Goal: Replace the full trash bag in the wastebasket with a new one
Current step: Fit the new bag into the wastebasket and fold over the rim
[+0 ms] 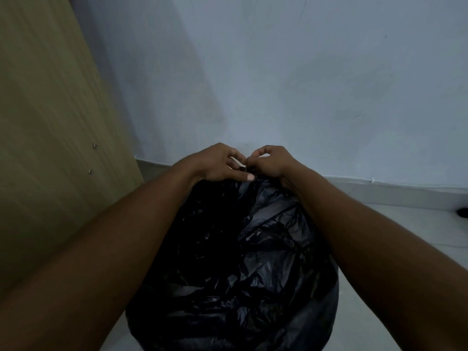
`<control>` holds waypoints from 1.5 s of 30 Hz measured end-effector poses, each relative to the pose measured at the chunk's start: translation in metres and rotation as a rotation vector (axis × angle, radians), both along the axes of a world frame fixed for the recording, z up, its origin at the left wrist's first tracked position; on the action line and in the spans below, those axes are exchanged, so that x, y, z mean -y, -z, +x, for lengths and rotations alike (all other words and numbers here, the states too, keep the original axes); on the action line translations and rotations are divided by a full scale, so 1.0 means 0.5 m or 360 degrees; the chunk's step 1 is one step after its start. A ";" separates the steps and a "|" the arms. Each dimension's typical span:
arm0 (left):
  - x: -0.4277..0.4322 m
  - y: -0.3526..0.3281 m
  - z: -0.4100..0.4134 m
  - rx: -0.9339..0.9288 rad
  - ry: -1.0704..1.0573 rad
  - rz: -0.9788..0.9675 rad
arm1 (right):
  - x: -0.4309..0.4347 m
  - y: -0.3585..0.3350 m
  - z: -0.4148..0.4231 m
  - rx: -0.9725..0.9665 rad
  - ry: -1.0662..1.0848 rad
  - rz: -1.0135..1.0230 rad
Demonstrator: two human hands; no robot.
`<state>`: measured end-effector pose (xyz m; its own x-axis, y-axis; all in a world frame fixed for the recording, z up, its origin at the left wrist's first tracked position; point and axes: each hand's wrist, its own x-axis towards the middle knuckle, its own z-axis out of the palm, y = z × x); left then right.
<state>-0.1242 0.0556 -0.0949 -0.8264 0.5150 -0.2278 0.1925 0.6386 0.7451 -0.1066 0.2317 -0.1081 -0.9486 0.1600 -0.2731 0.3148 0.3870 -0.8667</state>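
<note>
A bulging black trash bag [243, 262] fills the lower middle of the head view, its crumpled plastic gathered to a neck at the far top. My left hand [217, 163] and my right hand [268, 160] meet at that neck, fingers curled and pinching the bunched plastic between them. The wastebasket itself is hidden under the bag, and I cannot tell whether the bag sits in it.
A tall wooden panel [50, 148] with two screw heads stands close on the left. A pale wall [304, 84] rises straight ahead, with a baseboard at its foot. Light floor tiles [405, 236] lie to the right, and a small dark object [462, 212] sits at the right edge.
</note>
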 end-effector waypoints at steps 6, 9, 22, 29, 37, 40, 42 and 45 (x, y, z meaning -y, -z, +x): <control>-0.006 0.012 0.002 -0.0367 -0.0034 -0.0014 | -0.005 -0.006 0.000 0.0157 -0.0014 0.0037; -0.011 0.025 0.016 -0.0638 -0.0090 -0.0122 | -0.015 -0.011 0.000 0.0345 -0.0109 0.0063; -0.015 0.048 0.031 -0.1016 -0.0042 -0.0559 | -0.049 -0.016 0.033 0.0675 -0.0681 0.0104; -0.011 0.047 0.027 -0.0974 -0.0041 -0.0489 | -0.038 -0.011 0.035 0.0358 -0.0636 0.0107; -0.036 0.044 0.048 -0.1276 0.0229 -0.0962 | -0.025 -0.007 0.020 0.0257 -0.0639 0.0380; -0.050 0.040 0.055 -0.1183 0.0117 -0.1092 | -0.017 -0.015 0.022 0.0521 -0.0627 0.0467; -0.053 0.036 0.058 -0.1125 0.0090 -0.1168 | -0.007 -0.024 0.026 0.0582 -0.0583 0.0491; -0.056 0.028 0.066 -0.1146 0.0084 -0.1261 | 0.008 -0.037 0.032 0.0620 -0.0516 0.0429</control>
